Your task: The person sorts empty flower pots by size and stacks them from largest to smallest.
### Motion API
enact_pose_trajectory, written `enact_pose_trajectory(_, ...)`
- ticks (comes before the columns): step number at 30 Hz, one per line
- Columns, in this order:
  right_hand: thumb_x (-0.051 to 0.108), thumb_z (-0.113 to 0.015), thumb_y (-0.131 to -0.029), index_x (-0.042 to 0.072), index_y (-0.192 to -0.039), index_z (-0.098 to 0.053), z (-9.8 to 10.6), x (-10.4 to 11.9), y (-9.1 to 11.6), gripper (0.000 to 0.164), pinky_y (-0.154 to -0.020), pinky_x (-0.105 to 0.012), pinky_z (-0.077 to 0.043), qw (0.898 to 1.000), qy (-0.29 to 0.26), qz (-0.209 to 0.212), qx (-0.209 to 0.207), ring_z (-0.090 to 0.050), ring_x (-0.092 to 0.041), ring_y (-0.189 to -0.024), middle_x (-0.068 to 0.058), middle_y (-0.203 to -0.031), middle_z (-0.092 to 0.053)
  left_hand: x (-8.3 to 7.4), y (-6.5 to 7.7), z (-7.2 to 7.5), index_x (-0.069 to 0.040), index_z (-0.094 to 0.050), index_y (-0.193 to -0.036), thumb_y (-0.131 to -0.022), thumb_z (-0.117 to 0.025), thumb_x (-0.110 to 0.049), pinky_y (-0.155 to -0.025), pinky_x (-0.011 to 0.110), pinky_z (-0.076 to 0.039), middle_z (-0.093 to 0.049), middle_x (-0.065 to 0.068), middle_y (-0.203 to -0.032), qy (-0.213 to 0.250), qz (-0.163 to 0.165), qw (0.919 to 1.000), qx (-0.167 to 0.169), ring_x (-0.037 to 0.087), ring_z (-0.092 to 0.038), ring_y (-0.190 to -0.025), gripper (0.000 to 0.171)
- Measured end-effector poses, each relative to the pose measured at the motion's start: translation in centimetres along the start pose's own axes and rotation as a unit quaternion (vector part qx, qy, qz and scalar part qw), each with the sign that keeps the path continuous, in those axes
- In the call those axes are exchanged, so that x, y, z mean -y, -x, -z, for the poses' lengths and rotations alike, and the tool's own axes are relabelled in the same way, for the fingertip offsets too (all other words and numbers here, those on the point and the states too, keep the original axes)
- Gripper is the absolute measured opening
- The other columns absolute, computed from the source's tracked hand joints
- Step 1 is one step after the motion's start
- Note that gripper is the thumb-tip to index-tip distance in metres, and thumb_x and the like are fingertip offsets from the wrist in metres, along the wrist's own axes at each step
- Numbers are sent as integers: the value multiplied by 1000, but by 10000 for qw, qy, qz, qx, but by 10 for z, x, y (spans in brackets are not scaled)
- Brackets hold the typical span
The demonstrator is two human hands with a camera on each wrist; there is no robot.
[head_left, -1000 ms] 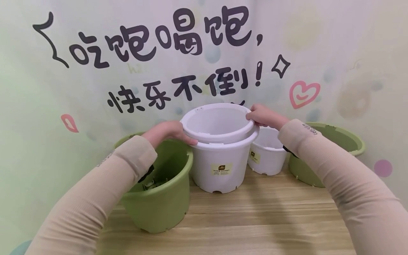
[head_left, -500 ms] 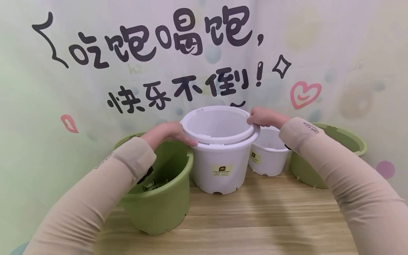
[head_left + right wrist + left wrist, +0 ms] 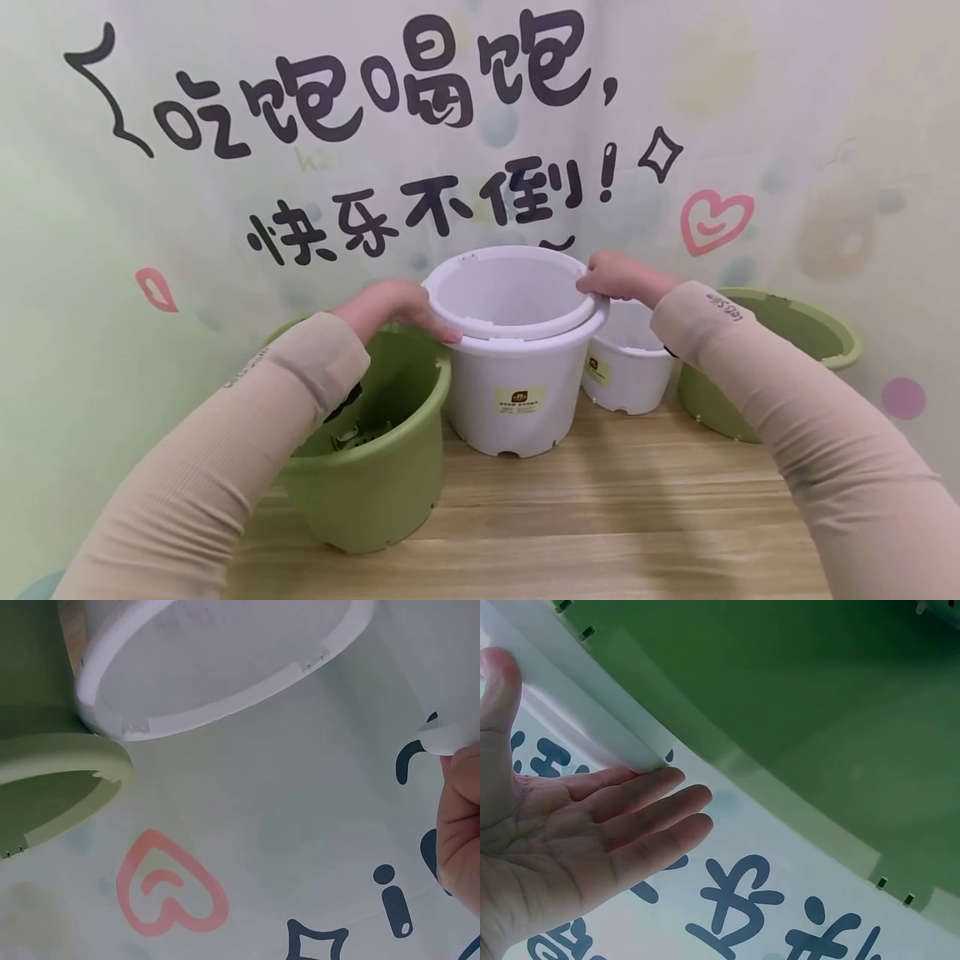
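Two white plastic flower pots are nested in the head view, the upper pot (image 3: 517,330) sitting inside the lower pot (image 3: 517,433), with only its rim band showing. At the left side of the rims, my left hand (image 3: 397,307) touches with thumb toward the front. The left wrist view shows that hand (image 3: 570,832) with fingers extended under the white rim (image 3: 592,712) and thumb spread apart. My right hand (image 3: 618,275) grips the upper pot's right rim with curled fingers. In the right wrist view this hand (image 3: 461,825) is partly cut off at the edge.
A green pot (image 3: 367,504) stands close on the left, under my left forearm. Behind my right wrist are a smaller white pot (image 3: 630,387) and another green pot (image 3: 712,408). All stand on a wooden tabletop (image 3: 540,533) before a printed curtain (image 3: 810,100).
The upper white pot has sunk slightly deeper into the lower one, narrowing the gap between their rims. My right hand has come down a little with it; the left stays at the rims.
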State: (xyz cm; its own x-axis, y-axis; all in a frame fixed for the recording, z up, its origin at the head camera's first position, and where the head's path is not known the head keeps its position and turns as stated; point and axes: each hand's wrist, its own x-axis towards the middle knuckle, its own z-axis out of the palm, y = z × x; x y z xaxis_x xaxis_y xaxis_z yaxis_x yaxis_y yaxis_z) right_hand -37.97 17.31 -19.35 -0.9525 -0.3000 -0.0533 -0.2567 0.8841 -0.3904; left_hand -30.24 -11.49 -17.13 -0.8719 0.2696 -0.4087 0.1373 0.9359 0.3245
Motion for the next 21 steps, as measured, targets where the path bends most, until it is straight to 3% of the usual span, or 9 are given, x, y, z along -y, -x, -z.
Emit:
enact_pose_trajectory(7, 13, -46, -78, 10, -60, -43, 1, -1, 2, 19, -39, -20, -28, 9999, -141, -13, -22, -34, -10, -39, 3, -47, -37, 2, -1, -1, 5, -45, -124, -86, -59, -36, -108, 33, -29, -50, 18, -124, 82, -169, 9998, -48, 25, -43, -116, 57)
enact_pose_trajectory(11, 19, -42, -86, 9, -63, -43, -2, -5, 5, 25, -38, -20, -29, 9988, -470, -79, -106, -34, -10, -38, 3, -46, -37, 5, -1, -4, 5, -45, -125, -87, -60, -34, -107, 33, -30, -51, 18, -121, 246, -287, 9992, -157, 25, -43, -113, 57)
enact_pose_trajectory(15, 25, -34, -93, 2, -79, -48, -9, -13, 9, 30, -40, -22, -31, 9920, -1214, -122, -337, -36, -11, -39, 1, -46, -37, 10, -1, -9, 5, -42, -128, -87, -59, -34, -107, 35, -30, -49, 19, -122, 274, -441, 9980, -347, 27, -42, -113, 59)
enact_pose_trajectory(18, 20, -30, -95, -2, -102, -52, -16, -22, 11, 32, -41, -24, -33, 9844, -1668, -44, -549, -36, -13, -40, -1, -50, -39, 14, -1, -13, 6, -37, -132, -87, -59, -33, -108, 37, -29, -46, 21, -127, 369, -659, 9961, -456, 28, -41, -117, 63)
enact_pose_trajectory(21, 17, -29, -96, -1, -123, -47, -24, -29, 12, 37, -40, -24, -35, 9800, -1895, 122, -595, -38, -13, -43, -3, -56, -43, 19, 0, -17, 6, -35, -134, -88, -57, -33, -108, 38, -28, -45, 22, -130, 278, -889, 9940, -574, 29, -40, -120, 64)
